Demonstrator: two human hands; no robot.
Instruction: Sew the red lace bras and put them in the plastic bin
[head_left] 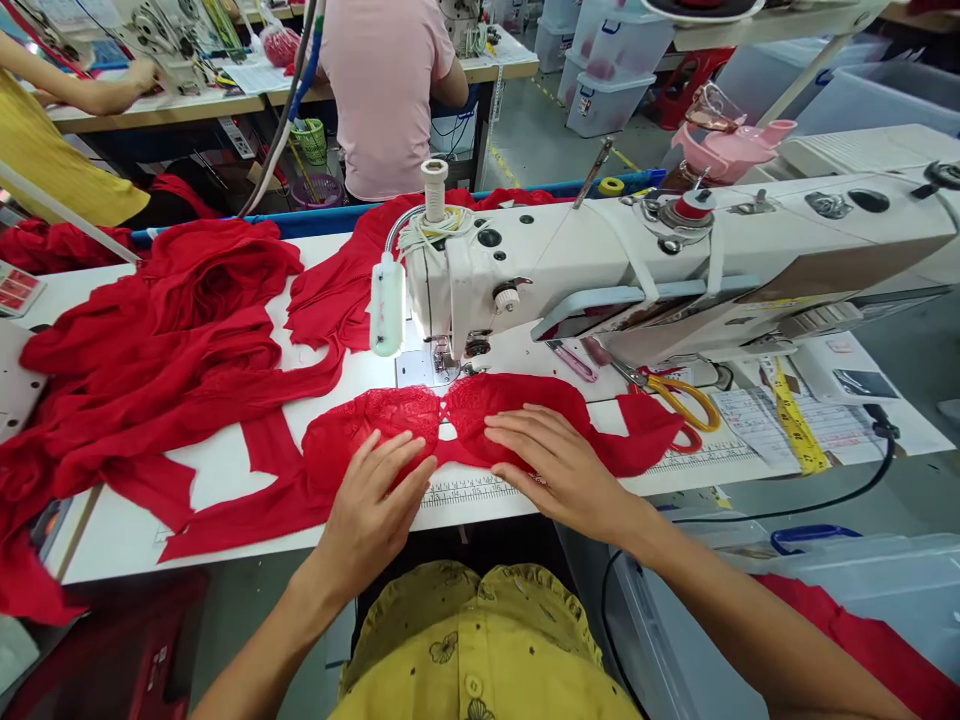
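A red lace bra [517, 400] lies spread across the front of the white sewing table, its two cups joined by a small crisscross at the middle. My left hand [379, 495] rests flat on the left cup, fingers stretched out. On the right cup lies my right hand [559, 465], its fingers also extended and slightly apart. Just behind the bra's middle stands the needle area of a white sewing machine [457, 300], with the presser foot close to the lace edge. Red fabric bands reach out from both sides of the bra.
Heaped red fabric [165, 310] covers the table's left side. Yellow-handled scissors [679, 395], a pink thread snipper [574, 360] and a yellow tape measure [799, 425] lie to the right. Plastic bins [611, 90] and two other people are beyond the machine.
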